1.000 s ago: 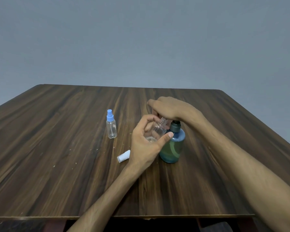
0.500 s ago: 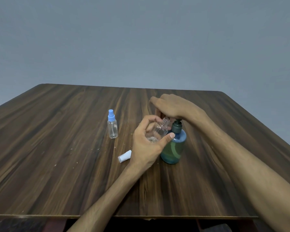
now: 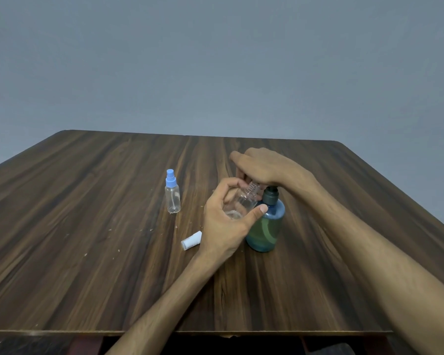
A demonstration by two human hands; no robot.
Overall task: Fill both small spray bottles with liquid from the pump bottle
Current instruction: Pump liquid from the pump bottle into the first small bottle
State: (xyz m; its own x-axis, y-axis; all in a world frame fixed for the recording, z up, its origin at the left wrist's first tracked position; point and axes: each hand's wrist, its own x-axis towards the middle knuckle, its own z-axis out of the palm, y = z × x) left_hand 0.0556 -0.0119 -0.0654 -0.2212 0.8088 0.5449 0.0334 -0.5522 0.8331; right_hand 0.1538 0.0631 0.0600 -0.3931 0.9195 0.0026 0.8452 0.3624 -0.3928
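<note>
Dark wood-grain table [image 3: 87, 252] carries everything; grey wall behind. Blue-green pump bottle [image 3: 265, 231] stands upright right of centre, dark collar at its neck; liquid level inside can't be read w/ certainty. Right hand [image 3: 264, 166] lies palm-down over the pump head, fingers curled fwd & down, covering the nozzle; whether the head is pressed in can't be told. Left hand [image 3: 224, 221] wraps an uncapped clear small spray bottle [image 3: 242, 202], thumb on the near side touching the pump bottle's shoulder, fingers curved round the far side; bottle tilts w/ its threaded neck up under the right hand's fingers, a little clear liquid pooled at its base. 2nd small spray bottle [image 3: 172, 194] stands upright well to the left, blue spray top on, dip tube visible, apparently empty; nobody touches it. White cap [image 3: 191, 241] lies on its side on the table just left of the left wrist. Pale specks dot the tabletop around the bottles.
</note>
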